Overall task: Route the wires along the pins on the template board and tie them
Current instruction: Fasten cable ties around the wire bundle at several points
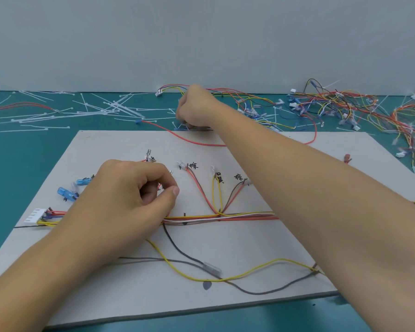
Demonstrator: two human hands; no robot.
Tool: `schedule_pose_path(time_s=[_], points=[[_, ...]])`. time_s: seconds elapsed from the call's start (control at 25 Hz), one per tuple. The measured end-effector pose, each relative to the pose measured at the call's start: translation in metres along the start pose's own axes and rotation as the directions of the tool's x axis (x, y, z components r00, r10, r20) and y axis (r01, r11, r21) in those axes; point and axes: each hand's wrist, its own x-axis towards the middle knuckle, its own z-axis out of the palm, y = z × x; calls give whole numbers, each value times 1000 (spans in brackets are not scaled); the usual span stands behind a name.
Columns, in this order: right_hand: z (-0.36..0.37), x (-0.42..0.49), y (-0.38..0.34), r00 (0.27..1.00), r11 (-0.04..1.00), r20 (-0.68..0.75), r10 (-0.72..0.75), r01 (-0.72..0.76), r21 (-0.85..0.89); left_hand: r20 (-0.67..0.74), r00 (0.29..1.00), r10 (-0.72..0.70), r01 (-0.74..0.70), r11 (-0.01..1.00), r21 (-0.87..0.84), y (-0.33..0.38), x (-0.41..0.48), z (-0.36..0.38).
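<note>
Wires (225,216) lie in a bundle running left to right across the middle of the grey board (153,295). They pass a small dark pin (184,213), branches fan toward labelled spots on the far side, and a white plug (35,215) sits at the left end. Near the front a yellow, a grey and a black strand trail loose. Routing therefore looks only partly done, and tying seems to be the step in hand.

The left hand (134,195) sits over the left part of the bundle. Its grip is closed thumb to forefinger on what looks like a thin red strand, pinning the run in place. The right hand (194,109) is stretched to the far edge of the board, fingers curled down among the white ties (106,109) scattered on the green worktop (22,164). The knuckles hide whether its grip has one, so I cannot tell.

The next move probably calls for bringing a single tie to the bundle and threading it under the strands beside a pin. It would then be cinched without letting the left-hand pinch slip.
</note>
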Motion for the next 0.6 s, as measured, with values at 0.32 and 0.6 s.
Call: schedule_pose_path(time_s=[0.32,0.6], points=[[18,1,-12,997,999,-73,-32,30,-34,-6,1000,-15,15,1000,-9,1,0,0],[24,13,-12,999,995,16,-38,39,-94,-6,1000,-15,15,1000,-21,1,0,-1]])
